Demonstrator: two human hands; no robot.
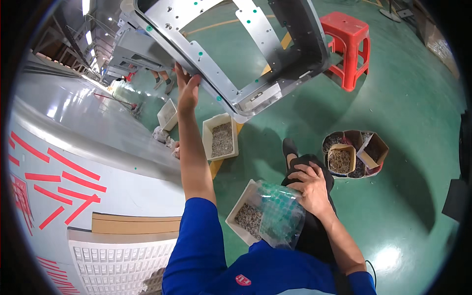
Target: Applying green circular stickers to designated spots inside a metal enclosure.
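Left hand (187,91) reaches up to metal frame (216,64); right hand (309,189) rests on sticker sheet (280,214).

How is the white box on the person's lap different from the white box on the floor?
The lap box is tilted and partly covered by a clear sheet of green dots under the right hand. The floor box lies flat, uncovered, below the left hand. Both are white and hold small greyish pieces.
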